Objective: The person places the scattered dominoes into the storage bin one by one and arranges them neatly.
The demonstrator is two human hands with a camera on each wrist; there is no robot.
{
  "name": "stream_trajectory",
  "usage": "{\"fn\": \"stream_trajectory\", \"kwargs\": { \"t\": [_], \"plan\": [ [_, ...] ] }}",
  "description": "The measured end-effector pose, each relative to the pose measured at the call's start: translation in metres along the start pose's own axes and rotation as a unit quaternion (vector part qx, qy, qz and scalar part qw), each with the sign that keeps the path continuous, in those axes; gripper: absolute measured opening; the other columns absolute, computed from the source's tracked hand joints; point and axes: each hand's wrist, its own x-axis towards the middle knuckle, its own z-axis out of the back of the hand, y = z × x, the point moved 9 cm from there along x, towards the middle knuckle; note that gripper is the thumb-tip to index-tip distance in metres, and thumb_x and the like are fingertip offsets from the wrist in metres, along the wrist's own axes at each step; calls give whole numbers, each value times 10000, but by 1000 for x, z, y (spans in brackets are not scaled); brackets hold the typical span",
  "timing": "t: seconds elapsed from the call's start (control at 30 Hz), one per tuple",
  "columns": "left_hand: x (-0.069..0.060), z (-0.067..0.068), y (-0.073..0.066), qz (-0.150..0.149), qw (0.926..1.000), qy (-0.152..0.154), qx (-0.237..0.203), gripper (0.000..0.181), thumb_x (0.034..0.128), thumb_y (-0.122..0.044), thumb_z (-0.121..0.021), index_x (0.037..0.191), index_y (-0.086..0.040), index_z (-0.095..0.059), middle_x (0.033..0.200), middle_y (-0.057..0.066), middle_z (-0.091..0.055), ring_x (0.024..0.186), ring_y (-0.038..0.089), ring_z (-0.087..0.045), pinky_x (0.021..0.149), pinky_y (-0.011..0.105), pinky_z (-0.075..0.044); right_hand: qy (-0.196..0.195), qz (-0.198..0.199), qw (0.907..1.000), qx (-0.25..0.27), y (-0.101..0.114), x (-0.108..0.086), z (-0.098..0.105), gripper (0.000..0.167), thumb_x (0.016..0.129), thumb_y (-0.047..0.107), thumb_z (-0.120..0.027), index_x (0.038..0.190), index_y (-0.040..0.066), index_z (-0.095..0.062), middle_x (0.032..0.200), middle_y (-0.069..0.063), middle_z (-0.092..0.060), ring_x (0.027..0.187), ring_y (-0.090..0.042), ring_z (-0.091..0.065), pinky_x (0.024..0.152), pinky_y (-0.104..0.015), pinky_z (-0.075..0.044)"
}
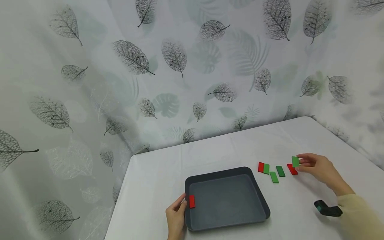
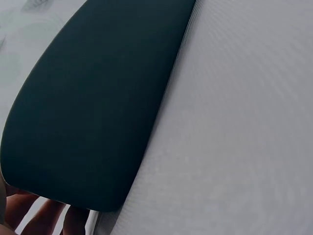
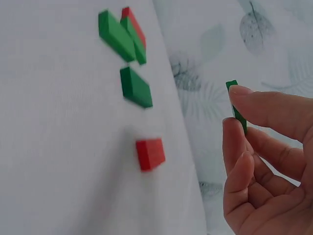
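A grey rectangular tray [image 1: 225, 200] lies on the white table with one red block [image 1: 192, 201] inside, along its left wall. My left hand [image 1: 176, 215] holds the tray by its left side; in the left wrist view the tray's dark outer wall [image 2: 93, 107] covers most of the fingers. Between thumb and fingers, my right hand [image 1: 316, 166] pinches a flat green block [image 1: 295, 161], raised above the table. In the right wrist view that block [image 3: 237, 107] shows edge-on. Below it, a red block [image 1: 292, 169] lies on the table.
Right of the tray lie several more flat blocks: a red block [image 1: 261, 167] touching a green block [image 1: 266, 169], another green block [image 1: 274, 177] and a dark green block [image 1: 280, 171]. A leaf-patterned curtain [image 1: 174, 73] hangs behind the table. A black device [image 1: 328, 209] is by the right wrist.
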Motion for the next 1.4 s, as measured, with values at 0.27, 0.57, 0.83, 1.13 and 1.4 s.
{"fn": "stream_trajectory", "kwargs": {
  "t": [0.27,0.57,0.83,1.13,1.4],
  "plan": [
    [5,-2,5,49,9999,68,-61,305,879,-16,-632,1177,23,-681,1244,213,-654,1125,288,-633,755,147,-526,-101,545,9969,558,73,-8,-31,573,853,206,-754,1296,-81,-531,1085,-242,-651,783,74,-547,653,-171,-532],
    [4,0,2,67,9999,107,-93,309,888,-36,-633,1191,3,-680,1257,195,-654,1004,113,-634,716,129,-501,226,1138,9804,1594,150,-15,-75,511,815,115,-775,1253,-62,-580,1025,-166,-661,809,-35,-612,695,-196,-549],
    [5,-1,-1,21,9998,117,-188,309,891,-38,-638,1194,8,-678,1259,200,-650,1038,142,-641,728,117,-499,671,1526,9641,2069,205,-16,-129,461,779,55,-787,1187,-69,-611,965,-131,-661,787,-92,-616,685,-212,-542],
    [3,0,2,90,9998,94,-179,305,889,-43,-640,1187,4,-683,1252,201,-655,1096,218,-644,751,136,-519,858,1240,9726,1767,236,-19,-203,440,694,39,-844,1094,-21,-670,853,-42,-670,721,-97,-613,630,-205,-516],
    [0,-2,0,138,9995,220,-178,312,904,-64,-630,1207,-3,-673,1269,198,-646,1132,254,-632,780,168,-535,1101,1345,9714,1619,243,-22,-250,450,668,1,-844,1075,-50,-660,812,-64,-646,658,-82,-612,591,-217,-506]
  ]
}}
